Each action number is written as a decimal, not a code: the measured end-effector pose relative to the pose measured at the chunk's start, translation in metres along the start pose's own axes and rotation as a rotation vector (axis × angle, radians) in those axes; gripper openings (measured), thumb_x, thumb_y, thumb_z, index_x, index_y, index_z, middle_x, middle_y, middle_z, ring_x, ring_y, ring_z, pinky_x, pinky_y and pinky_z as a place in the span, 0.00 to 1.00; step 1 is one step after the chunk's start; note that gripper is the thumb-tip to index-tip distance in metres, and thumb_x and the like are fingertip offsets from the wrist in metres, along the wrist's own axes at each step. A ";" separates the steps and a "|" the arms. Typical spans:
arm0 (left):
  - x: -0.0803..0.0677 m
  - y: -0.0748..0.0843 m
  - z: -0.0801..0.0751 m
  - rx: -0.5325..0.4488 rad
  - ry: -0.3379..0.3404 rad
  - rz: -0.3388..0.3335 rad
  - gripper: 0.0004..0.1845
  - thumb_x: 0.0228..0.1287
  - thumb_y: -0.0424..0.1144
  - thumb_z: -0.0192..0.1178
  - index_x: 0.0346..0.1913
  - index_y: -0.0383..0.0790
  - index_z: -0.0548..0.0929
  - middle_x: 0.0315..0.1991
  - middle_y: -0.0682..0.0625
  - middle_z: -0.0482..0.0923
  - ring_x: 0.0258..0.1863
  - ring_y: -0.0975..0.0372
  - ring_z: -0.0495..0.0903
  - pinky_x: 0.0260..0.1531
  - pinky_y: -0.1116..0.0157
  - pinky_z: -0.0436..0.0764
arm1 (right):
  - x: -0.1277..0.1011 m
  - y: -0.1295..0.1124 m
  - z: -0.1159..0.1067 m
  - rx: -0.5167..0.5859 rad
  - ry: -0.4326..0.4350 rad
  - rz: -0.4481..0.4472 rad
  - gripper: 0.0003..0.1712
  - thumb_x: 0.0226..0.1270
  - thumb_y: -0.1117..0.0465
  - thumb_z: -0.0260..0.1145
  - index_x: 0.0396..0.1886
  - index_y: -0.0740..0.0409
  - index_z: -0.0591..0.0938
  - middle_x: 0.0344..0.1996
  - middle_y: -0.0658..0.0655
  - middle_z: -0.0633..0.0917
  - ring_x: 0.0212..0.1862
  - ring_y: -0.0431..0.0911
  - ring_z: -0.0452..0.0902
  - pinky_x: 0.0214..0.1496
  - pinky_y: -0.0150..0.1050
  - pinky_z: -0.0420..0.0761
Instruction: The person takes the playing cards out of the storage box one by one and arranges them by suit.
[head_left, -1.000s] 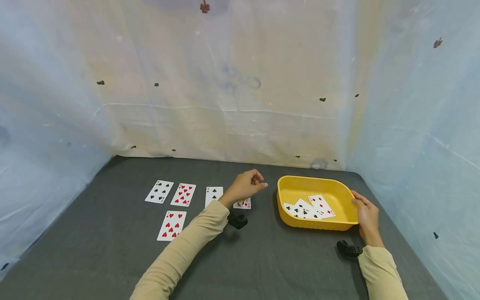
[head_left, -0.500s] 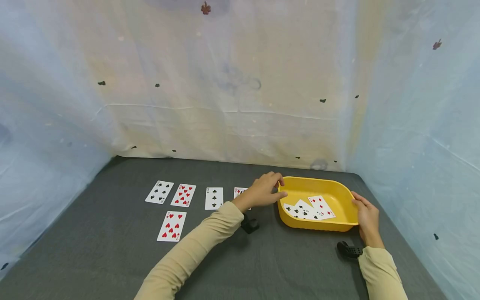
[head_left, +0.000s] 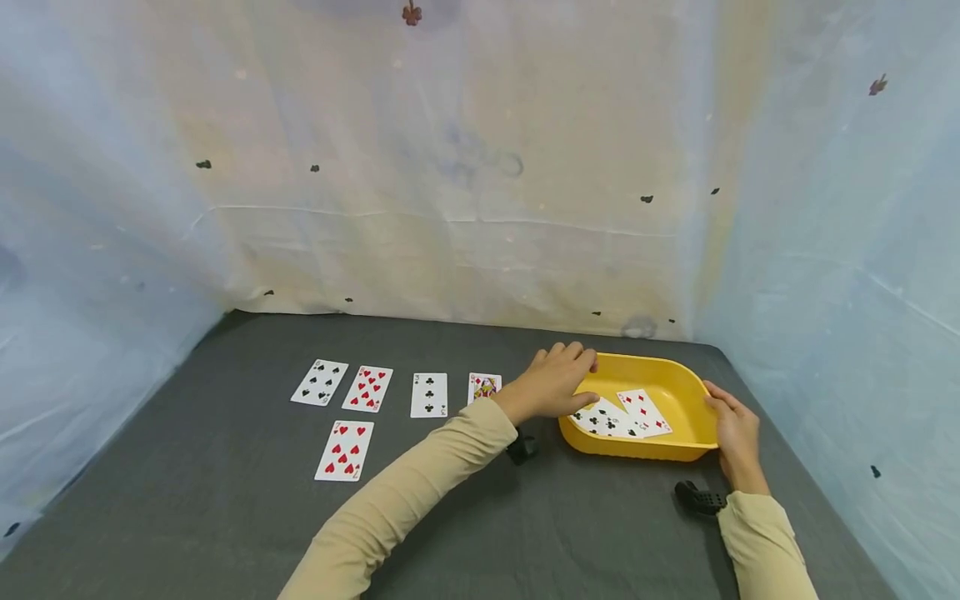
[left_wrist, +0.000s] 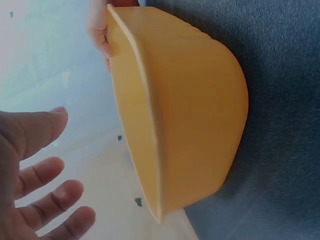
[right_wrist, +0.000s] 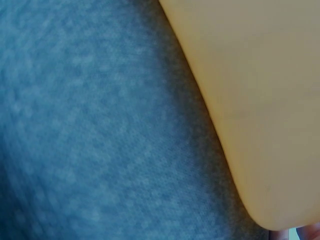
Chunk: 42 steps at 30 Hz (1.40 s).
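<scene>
My left hand (head_left: 553, 382) hovers over the left end of a yellow plastic tub (head_left: 637, 450), thumb and fingers spread apart with nothing between them. The left wrist view shows the same hand (left_wrist: 40, 175) just off the tub's rim (left_wrist: 150, 110). At the opposite end my right hand (head_left: 735, 433) grips the tub by its right rim. Inside lie several face-up playing cards (head_left: 643, 412), black-suited ones overlapping a diamond card; my left hand partly hides them. The right wrist view is mostly filled by the tub's outer wall (right_wrist: 270, 125).
Left of the tub, a face-up row holds a spade card (head_left: 319, 382), a heart card (head_left: 367, 388), the three of clubs (head_left: 429, 395) and a picture card (head_left: 484, 386). The seven of hearts (head_left: 344, 451) lies nearer. Pale curtains (head_left: 465, 167) border the dark table (head_left: 187, 500).
My left hand has moved rightward from above the picture card to over the tub's left end, uncovering the row's right cards. The right hand and tub have stayed put.
</scene>
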<state>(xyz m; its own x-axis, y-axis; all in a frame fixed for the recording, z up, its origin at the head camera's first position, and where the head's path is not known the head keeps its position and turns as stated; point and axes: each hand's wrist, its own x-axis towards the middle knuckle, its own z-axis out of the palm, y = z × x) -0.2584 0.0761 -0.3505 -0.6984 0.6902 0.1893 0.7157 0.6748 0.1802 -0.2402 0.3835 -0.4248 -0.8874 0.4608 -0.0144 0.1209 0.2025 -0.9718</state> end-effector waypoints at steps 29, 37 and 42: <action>0.044 0.033 0.040 0.241 -0.203 -0.056 0.26 0.58 0.59 0.66 0.52 0.51 0.69 0.48 0.54 0.62 0.44 0.62 0.61 0.41 0.65 0.60 | 0.002 0.001 0.002 -0.003 0.031 0.011 0.25 0.77 0.54 0.52 0.69 0.59 0.71 0.67 0.57 0.69 0.51 0.37 0.71 0.39 0.21 0.74; 0.046 0.037 0.050 0.325 -0.224 -0.057 0.27 0.58 0.56 0.67 0.56 0.52 0.71 0.51 0.55 0.65 0.46 0.62 0.64 0.44 0.65 0.65 | 0.000 0.000 0.001 0.029 0.025 0.011 0.25 0.76 0.55 0.53 0.68 0.60 0.71 0.65 0.56 0.72 0.43 0.30 0.73 0.37 0.22 0.75; 0.049 0.039 0.052 0.315 -0.230 -0.067 0.22 0.60 0.51 0.67 0.54 0.53 0.73 0.49 0.55 0.65 0.46 0.62 0.65 0.44 0.65 0.66 | 0.001 0.001 0.001 0.010 0.014 -0.008 0.25 0.77 0.55 0.52 0.69 0.60 0.71 0.67 0.59 0.69 0.44 0.31 0.72 0.38 0.23 0.75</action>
<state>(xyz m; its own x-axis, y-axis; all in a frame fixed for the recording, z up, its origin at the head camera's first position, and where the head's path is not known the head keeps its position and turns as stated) -0.2645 0.1498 -0.3840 -0.7514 0.6586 -0.0405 0.6576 0.7426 -0.1270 -0.2414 0.3831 -0.4262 -0.8819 0.4715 -0.0032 0.1092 0.1975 -0.9742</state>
